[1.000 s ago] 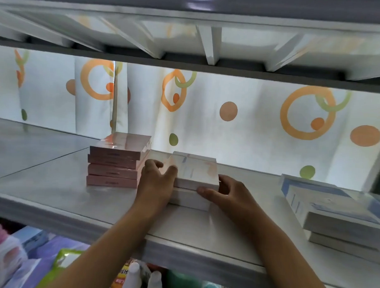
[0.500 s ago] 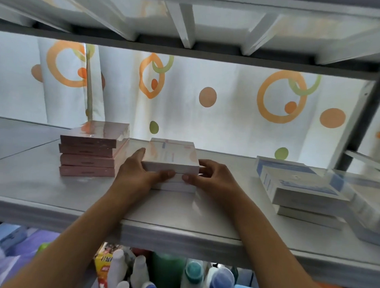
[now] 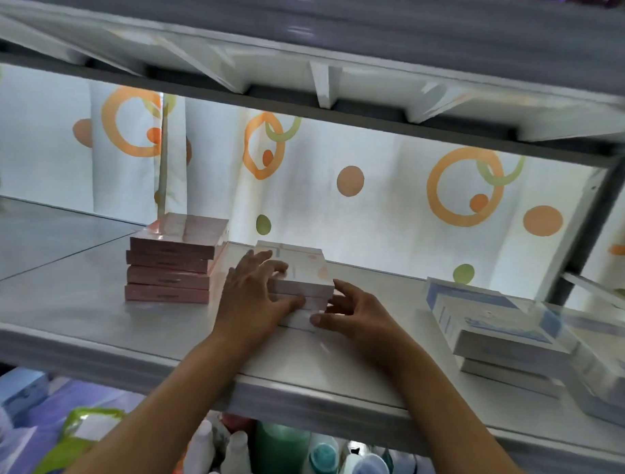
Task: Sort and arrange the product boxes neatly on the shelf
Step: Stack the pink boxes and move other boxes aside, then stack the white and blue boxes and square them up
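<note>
A person reaches both arms onto a pale shelf [image 3: 88, 314]. Between the hands sits a short stack of white boxes [image 3: 299, 275], near the middle of the shelf. The left hand [image 3: 256, 295] rests against the stack's left side, fingers curled over the top box and thumb on its front edge. The right hand [image 3: 354, 312] touches the lower front corner with loosely spread fingers, gripping nothing. A stack of pink boxes [image 3: 175, 260] stands just left; blue-and-white boxes [image 3: 495, 328] lie well to the right.
</note>
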The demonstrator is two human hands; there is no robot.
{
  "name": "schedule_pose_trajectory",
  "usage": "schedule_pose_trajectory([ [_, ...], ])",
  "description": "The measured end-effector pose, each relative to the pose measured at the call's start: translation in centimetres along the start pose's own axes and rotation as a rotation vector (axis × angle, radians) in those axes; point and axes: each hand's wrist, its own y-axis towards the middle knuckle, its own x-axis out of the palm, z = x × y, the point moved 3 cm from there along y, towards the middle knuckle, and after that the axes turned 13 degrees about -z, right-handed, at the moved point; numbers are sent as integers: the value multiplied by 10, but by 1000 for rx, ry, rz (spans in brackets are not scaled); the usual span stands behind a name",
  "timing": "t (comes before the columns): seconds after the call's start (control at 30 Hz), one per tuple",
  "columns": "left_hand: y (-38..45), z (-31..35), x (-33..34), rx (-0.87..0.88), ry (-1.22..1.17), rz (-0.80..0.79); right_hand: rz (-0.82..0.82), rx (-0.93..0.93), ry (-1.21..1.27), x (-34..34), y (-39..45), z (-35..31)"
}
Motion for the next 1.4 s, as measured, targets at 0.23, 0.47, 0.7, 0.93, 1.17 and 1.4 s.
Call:
schedule_pose_trajectory([
  [0.23, -5, 19, -2, 272, 254, 149, 99, 97, -121, 7, -13, -3],
  [0.47, -5, 97, 17, 419, 110, 109, 616, 7, -635, -26, -98, -20],
  [0.7, -5, 188, 88, 111, -384, -408, 1054, 99, -714, -103, -176, -11],
  [0.93, 14, 175, 148, -254, -352, -618, 1069, 318, -704, -108, -182, 30],
  [1.17, 19, 164, 173, -71, -197, -422, 1038, 333, -568, -118, -180, 47],
  [1.4, 8, 170, 162, 170, -384, -279, 1046, 202, -481, -112, -190, 41],
])
